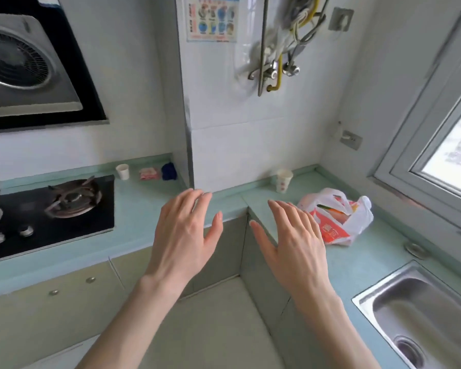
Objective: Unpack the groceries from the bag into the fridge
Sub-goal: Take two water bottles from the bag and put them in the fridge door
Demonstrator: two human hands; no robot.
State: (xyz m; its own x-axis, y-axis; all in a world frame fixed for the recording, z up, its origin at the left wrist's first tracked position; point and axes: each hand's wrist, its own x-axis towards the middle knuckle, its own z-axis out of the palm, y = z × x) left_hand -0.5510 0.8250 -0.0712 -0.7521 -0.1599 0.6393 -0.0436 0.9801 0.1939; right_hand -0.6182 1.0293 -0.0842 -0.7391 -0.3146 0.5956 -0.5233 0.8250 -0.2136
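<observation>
Both hands up over the counter corner, left hand (183, 233) and right hand (294, 241) spread flat, holding nothing; the grocery bag (338, 217) sits right on the countertop (139, 209), beside the right hand.

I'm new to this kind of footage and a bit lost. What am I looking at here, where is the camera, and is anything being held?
This is one picture from a camera worn on a person's head, looking forward and down, so you see their own two arms reaching out. There is no machine. The left hand and right hand hover open over a kitchen corner with nothing in their grip. On the pale green counter lies a white and red plastic grocery bag, untouched, just right of the right hand. Behind it stands a paper cup; another paper cup stands near the gas stove. A steel sink is at lower right. No fridge is in view.
</observation>
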